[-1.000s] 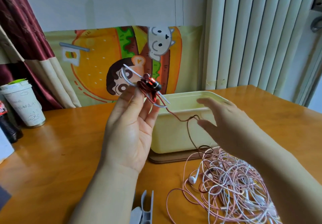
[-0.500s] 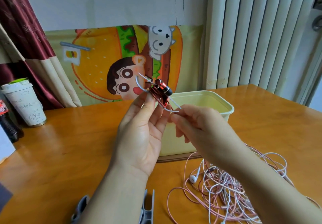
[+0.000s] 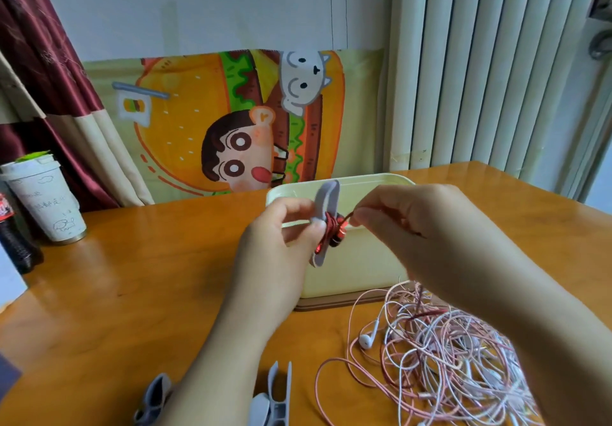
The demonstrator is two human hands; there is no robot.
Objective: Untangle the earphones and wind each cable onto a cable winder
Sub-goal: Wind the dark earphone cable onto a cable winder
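Box (image 3: pixel 351 276) behind cable tangle (image 3: pixel 440 359); cup (image 3: pixel 46 203) far left on table (image 3: pixel 132 293).

The tabletop (image 3: pixel 132 276) is glossy varnished wood. The box (image 3: pixel 357 270) is matt cream plastic, the cable winder (image 3: pixel 327 194) smooth grey plastic. The red earphone cable (image 3: pixel 331 231) glints metallically. The curtain (image 3: pixel 39 61) is sheeny maroon cloth.

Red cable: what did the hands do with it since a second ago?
The right hand, open and apart before, came in and now pinches the red cable at the winder. The left hand lowered and turned the winder. The pink-white tangle and box stayed put.
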